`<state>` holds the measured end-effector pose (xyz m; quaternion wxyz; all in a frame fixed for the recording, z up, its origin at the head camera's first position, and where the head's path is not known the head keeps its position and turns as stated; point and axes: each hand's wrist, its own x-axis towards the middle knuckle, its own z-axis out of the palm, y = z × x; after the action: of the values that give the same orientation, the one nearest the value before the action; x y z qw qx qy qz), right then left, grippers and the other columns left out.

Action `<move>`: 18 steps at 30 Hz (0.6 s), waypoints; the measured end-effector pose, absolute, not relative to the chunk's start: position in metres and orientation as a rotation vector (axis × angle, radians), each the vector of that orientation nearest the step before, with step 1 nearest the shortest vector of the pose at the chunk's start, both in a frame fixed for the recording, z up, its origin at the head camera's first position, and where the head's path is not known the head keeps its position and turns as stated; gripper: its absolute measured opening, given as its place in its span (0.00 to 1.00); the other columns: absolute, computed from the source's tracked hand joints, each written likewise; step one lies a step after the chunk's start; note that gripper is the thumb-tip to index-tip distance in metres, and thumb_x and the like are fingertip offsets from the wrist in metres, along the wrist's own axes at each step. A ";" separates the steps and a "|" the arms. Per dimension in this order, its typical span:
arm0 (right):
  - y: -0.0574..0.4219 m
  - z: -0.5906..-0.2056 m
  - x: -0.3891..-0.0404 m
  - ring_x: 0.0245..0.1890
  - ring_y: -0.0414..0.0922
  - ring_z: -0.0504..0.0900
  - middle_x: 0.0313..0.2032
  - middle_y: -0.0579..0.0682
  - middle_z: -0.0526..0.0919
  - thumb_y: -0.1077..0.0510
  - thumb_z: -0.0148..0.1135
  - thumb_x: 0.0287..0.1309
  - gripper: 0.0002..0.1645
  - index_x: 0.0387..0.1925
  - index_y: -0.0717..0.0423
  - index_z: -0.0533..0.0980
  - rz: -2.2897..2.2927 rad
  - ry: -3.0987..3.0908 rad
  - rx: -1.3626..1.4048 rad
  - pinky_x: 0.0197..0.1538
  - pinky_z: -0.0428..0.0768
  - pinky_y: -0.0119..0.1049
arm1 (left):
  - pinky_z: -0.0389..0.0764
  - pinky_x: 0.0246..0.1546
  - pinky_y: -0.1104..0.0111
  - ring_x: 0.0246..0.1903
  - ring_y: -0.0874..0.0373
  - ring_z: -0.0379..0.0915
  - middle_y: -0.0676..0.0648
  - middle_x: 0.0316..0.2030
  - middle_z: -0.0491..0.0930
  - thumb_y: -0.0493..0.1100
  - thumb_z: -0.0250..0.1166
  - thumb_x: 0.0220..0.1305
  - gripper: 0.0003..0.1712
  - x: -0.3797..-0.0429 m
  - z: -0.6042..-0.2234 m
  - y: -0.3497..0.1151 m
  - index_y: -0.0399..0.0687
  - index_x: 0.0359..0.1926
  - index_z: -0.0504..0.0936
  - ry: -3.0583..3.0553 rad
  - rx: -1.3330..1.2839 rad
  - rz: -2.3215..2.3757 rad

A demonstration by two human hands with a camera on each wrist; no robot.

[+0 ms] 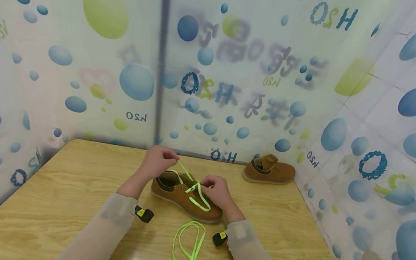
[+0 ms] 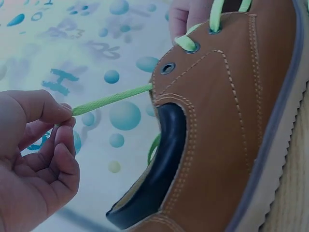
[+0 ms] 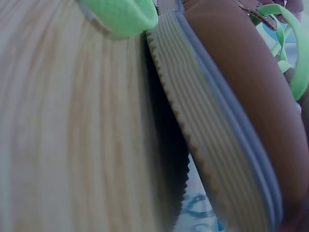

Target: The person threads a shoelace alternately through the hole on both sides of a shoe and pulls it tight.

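Note:
A brown lace-up shoe (image 1: pixel 183 202) with a dark padded collar stands on the table, its toe toward the right. My left hand (image 1: pixel 158 163) pinches a bright green shoelace (image 2: pixel 113 98) between thumb and forefinger. That stretch of lace runs taut from the fingertips to the shoe's opening. In the left wrist view, an eyelet (image 2: pixel 167 68) nearest the collar shows bare, while lace passes through eyelets farther along. My right hand (image 1: pixel 217 190) grips the shoe at its lacing, fingers curled by the far flap and partly hidden. A loose lace loop hangs over the toe side.
A second green shoelace (image 1: pixel 192 254) lies looped on the wooden table (image 1: pixel 88 185), close in front of the shoe. Another brown shoe (image 1: pixel 274 173) stands at the table's back right corner. Patterned curtains (image 1: pixel 209 117) enclose the table's back and sides.

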<state>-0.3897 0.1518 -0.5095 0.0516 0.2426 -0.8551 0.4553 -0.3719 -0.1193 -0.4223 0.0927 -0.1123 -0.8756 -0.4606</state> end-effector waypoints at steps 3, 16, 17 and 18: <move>0.152 -0.508 -0.389 0.33 0.35 0.82 0.32 0.50 0.91 0.61 0.71 0.65 0.04 0.34 0.53 0.89 1.400 -2.597 0.748 0.41 0.79 0.33 | 0.83 0.44 0.58 0.43 0.49 0.83 0.42 0.45 0.90 0.41 0.67 0.69 0.10 -0.371 -0.419 -0.120 0.43 0.45 0.92 -2.595 -0.319 -1.375; 0.147 -0.505 -0.383 0.34 0.37 0.84 0.34 0.47 0.90 0.61 0.74 0.59 0.05 0.37 0.49 0.88 1.405 -2.589 0.757 0.41 0.79 0.35 | 0.80 0.39 0.63 0.40 0.50 0.82 0.42 0.44 0.90 0.39 0.67 0.67 0.09 -0.369 -0.415 -0.121 0.42 0.43 0.92 -2.552 -0.323 -1.385; 0.146 -0.505 -0.383 0.34 0.36 0.84 0.33 0.47 0.90 0.61 0.74 0.60 0.05 0.37 0.50 0.88 1.389 -2.587 0.756 0.41 0.79 0.34 | 0.80 0.39 0.64 0.40 0.51 0.82 0.42 0.44 0.90 0.39 0.67 0.67 0.09 -0.369 -0.415 -0.121 0.42 0.43 0.92 -2.550 -0.322 -1.385; 0.145 -0.506 -0.383 0.34 0.36 0.84 0.33 0.47 0.90 0.62 0.74 0.60 0.05 0.37 0.50 0.88 1.372 -2.583 0.755 0.40 0.79 0.34 | 0.80 0.39 0.64 0.40 0.51 0.82 0.42 0.44 0.90 0.39 0.67 0.67 0.09 -0.369 -0.415 -0.121 0.43 0.43 0.92 -2.547 -0.322 -1.384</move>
<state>-0.3827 0.1451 -0.5058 0.0603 0.2495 -0.8535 0.4535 -0.3687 -0.1213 -0.4153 0.1122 -0.1097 -0.8678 -0.4715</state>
